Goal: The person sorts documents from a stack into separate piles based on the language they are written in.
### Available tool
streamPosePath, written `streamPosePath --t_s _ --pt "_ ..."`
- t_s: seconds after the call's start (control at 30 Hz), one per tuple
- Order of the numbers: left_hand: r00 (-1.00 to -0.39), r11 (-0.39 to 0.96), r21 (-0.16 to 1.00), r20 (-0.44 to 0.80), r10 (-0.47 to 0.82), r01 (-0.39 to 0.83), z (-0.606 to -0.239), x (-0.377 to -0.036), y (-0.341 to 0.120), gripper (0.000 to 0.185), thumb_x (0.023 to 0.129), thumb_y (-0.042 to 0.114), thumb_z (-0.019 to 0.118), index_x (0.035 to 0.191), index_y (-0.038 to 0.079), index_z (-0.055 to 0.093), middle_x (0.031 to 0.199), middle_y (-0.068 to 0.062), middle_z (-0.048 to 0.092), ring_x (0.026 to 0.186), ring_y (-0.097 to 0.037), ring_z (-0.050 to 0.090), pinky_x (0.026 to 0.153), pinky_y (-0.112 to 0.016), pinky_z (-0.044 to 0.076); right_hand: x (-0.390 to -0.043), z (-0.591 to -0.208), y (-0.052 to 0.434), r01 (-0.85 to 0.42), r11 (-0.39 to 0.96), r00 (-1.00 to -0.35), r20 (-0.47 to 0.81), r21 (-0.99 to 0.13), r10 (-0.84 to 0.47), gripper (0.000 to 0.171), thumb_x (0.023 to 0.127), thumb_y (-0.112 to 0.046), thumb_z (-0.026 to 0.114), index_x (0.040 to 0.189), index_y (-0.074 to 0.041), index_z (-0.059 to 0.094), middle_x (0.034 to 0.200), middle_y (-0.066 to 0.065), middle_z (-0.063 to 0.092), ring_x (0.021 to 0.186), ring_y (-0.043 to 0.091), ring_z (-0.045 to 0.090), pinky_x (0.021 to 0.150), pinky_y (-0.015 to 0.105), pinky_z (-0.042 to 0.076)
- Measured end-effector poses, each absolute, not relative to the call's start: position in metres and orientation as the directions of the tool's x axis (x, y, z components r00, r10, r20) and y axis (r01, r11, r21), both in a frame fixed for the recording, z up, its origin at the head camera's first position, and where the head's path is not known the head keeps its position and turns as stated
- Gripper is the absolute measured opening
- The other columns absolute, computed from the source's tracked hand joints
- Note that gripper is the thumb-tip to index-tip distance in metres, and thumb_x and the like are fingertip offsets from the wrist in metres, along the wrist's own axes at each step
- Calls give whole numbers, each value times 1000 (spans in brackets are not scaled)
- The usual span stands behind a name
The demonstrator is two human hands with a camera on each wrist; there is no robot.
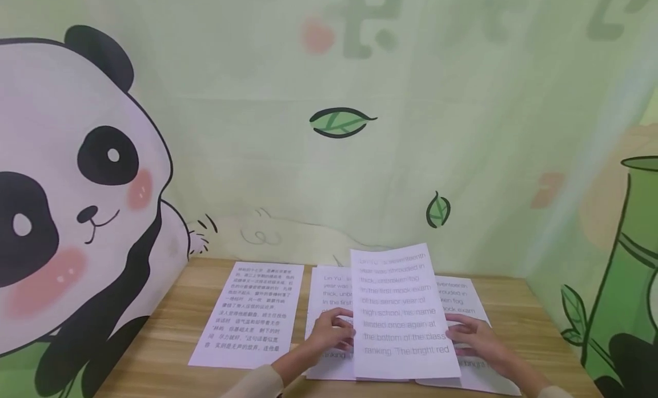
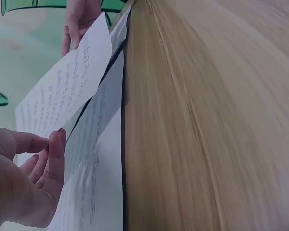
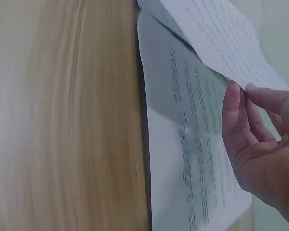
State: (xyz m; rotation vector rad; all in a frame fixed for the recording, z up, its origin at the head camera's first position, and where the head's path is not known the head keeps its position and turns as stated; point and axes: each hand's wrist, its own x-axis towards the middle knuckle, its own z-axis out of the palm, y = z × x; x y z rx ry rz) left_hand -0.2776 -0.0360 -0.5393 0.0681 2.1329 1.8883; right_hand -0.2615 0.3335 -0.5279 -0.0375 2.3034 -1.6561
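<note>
A white sheet of paper printed with English text [image 1: 401, 312] is held up above the table between both hands. My left hand [image 1: 331, 335] pinches its left edge between thumb and fingers, as the left wrist view also shows. On the opposite edge, my right hand [image 1: 475, 338] pinches the paper; in the right wrist view its thumb and fingertips [image 3: 233, 91] meet at the sheet's edge. Beneath the raised sheet lie a left English-text sheet [image 1: 324, 366] and a right English-text sheet [image 1: 462, 298], both partly covered by it.
A sheet with Chinese text [image 1: 252, 312] lies flat on the wooden table [image 1: 164, 318], left of the other papers. Behind the table hangs a green backdrop [image 1: 247, 147] with a painted panda, leaves and bamboo.
</note>
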Motion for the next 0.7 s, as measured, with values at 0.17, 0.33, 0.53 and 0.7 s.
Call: streamPosePath --t_s 0.17,0.33,0.53,0.7 --pt "-952 115 980 -188 242 -165 -540 -278 -8 44 85 -4 69 128 -1 62 93 -10 71 68 -15 72 64 -31 63 -260 -529 357 217 369 -953 -278 -904 -120 70 97 -24 70 151 8 38 125 18 68 102 20 69 86 40 62" --pt "-939 136 974 -213 269 -182 -540 -280 19 42 86 -3 69 127 2 63 91 -7 69 69 -15 73 65 -32 63 -254 -528 386 248 386 -939 -318 -889 -130 72 99 -26 67 152 10 33 133 24 63 107 21 66 90 42 60" --pt "-930 153 971 -221 294 -182 -544 -281 46 42 84 -4 70 126 3 65 89 -7 71 69 -15 73 65 -31 63 -246 -533 419 224 346 -927 -309 -911 -213 69 102 -21 62 151 14 27 124 11 68 105 19 67 88 38 59" --pt "-924 146 973 -219 314 -181 -550 -282 61 40 85 -4 70 125 4 66 85 -7 72 64 -12 69 61 -28 62 -243 -536 433 251 293 -923 -319 -922 -214 66 101 -18 63 151 12 31 119 5 72 103 18 70 86 38 60"
